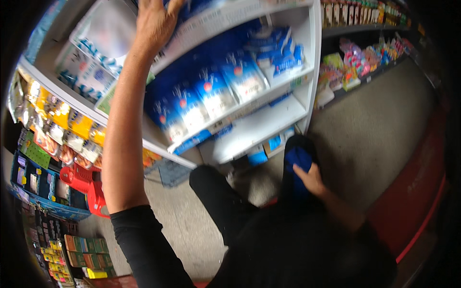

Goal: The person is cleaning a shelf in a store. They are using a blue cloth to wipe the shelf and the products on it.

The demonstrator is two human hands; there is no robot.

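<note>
My left arm stretches up to the upper shelf. My left hand (156, 25) is at the top rim, beside blue packaging, with its fingertips cut off from view; whether it grips anything cannot be told. Below it, on a white shelf unit (314, 64), blue-and-white packs (216, 91) stand in a row. More blue packs (275, 46) lie toward the right end of that shelf. Against my right thigh, my right hand (312, 179) holds a dark blue cloth (299, 158).
Hanging yellow packets (79, 122) and a red plastic item (81, 180) are at left. A blue crate (47, 196) stands below them. At right, a low shelf carries colourful bagged goods (354, 63) beside the grey floor (381, 111). My knees are close to the lower white shelf (259, 126).
</note>
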